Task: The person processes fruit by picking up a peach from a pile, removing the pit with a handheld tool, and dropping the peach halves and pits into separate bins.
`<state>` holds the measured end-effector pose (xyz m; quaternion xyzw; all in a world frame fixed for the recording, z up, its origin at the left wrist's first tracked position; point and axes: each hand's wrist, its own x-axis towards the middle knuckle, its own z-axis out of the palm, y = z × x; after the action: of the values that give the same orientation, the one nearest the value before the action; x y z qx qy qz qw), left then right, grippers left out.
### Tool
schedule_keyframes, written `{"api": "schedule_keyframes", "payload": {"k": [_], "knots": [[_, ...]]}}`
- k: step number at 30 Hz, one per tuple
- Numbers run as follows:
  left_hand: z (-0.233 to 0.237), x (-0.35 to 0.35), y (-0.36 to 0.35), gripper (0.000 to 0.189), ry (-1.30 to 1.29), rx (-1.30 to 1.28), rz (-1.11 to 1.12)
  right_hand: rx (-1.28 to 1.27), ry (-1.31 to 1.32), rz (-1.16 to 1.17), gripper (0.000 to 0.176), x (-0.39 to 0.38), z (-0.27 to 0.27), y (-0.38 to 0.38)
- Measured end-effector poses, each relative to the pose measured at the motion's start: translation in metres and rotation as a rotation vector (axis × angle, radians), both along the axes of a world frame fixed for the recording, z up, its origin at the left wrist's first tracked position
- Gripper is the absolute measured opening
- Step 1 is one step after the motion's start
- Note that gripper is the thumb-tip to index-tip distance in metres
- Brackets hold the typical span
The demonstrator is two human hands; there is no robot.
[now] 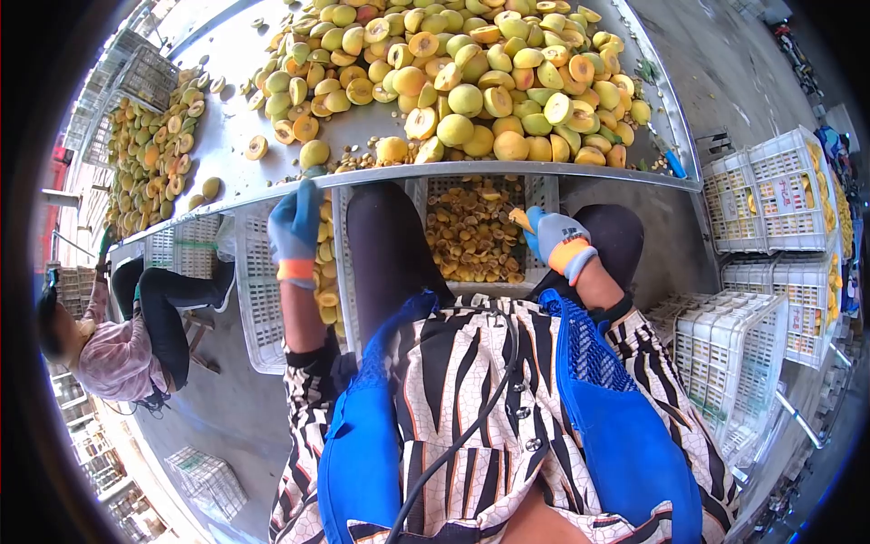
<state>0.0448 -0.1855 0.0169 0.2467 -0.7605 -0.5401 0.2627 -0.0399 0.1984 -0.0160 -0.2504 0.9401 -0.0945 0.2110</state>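
A large pile of whole and halved yellow-green fruit (462, 91) lies on the metal table (362, 127). My left hand (296, 222), in a grey and blue glove, is raised at the table's front edge above a crate of fruit halves (326, 272); its fingers look bunched, and what they hold, if anything, is hidden. My right hand (555, 238), gloved too, grips a yellowish piece of fruit (520, 218) beside the crate of fruit between my knees (473, 231). Small pits (358, 161) are scattered near the table's edge.
A co-worker (122, 349) sits at the left beside another fruit pile (149, 159). White crates (770, 195) with fruit stand stacked at the right, near a stacked white crate (725, 349). A blue-handled tool (674, 164) lies at the table's right corner.
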Motion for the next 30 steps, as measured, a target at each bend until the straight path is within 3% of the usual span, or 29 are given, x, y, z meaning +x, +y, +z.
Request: {"api": "schedule_keyframes", "payload": {"k": [1, 2, 4, 6, 7, 8, 14, 18, 21, 22, 24, 25, 26, 28, 29, 30], "knots": [[0.002, 0.01, -0.026, 0.026, -0.253, -0.226, 0.039, -0.123, 0.022, -0.078, 0.028, 0.002, -0.007, -0.003], [-0.005, 0.014, -0.038, 0.024, -0.002, -0.669, 0.057, -0.244, 0.044, -0.151, 0.028, 0.002, -0.017, -0.006], [-0.003, 0.009, -0.039, 0.026, -0.024, -0.62, 0.097, -0.183, 0.043, -0.166, 0.031, 0.001, -0.029, -0.016], [-0.017, -0.021, -0.026, 0.027, 0.009, -0.233, 0.035, -0.237, -0.084, -0.12, 0.034, 0.001, -0.048, -0.021], [-0.035, -0.041, -0.028, 0.027, 0.004, -0.404, -0.041, -0.232, -0.108, -0.128, 0.036, 0.001, -0.056, -0.023], [-0.019, -0.058, -0.005, 0.029, -0.103, -0.453, -0.076, -0.233, -0.102, -0.128, 0.036, 0.0, -0.061, -0.023], [-0.039, -0.14, 0.039, 0.048, -0.67, -0.841, -0.427, -0.307, -0.058, -0.231, 0.033, -0.003, -0.073, -0.013], [-0.039, -0.152, 0.039, 0.049, -0.759, -0.749, -0.473, -0.347, -0.012, -0.241, 0.031, -0.001, -0.077, -0.01], [-0.044, -0.141, 0.025, 0.042, -0.353, -0.389, -0.304, -0.351, 0.009, -0.234, 0.03, -0.001, -0.078, -0.012], [-0.04, -0.135, 0.024, 0.042, -0.349, -0.392, -0.303, -0.406, 0.037, -0.274, 0.03, 0.001, -0.076, -0.014], [-0.031, -0.123, 0.023, 0.04, 0.036, 0.5, -0.286, -0.465, 0.068, -0.313, 0.03, 0.001, -0.072, -0.018], [-0.037, -0.118, 0.021, 0.043, 0.201, 0.852, -0.42, -0.52, 0.037, -0.358, 0.029, 0.002, -0.061, -0.023], [-0.033, -0.111, 0.029, 0.043, 0.202, 0.85, -0.421, -0.574, 0.005, -0.403, 0.029, 0.004, -0.046, -0.03], [-0.024, -0.095, 0.058, 0.048, 0.436, 0.978, -0.643, -0.62, 0.045, -0.36, 0.028, 0.012, -0.012, -0.044], [0.001, -0.084, 0.072, 0.053, 0.324, 1.41, -0.531, -0.662, 0.084, -0.319, 0.026, 0.016, 0.003, -0.051], [-0.005, -0.083, 0.079, 0.053, 0.262, 1.494, -0.535, -0.657, 0.085, -0.329, 0.026, 0.02, 0.013, -0.056]]}}
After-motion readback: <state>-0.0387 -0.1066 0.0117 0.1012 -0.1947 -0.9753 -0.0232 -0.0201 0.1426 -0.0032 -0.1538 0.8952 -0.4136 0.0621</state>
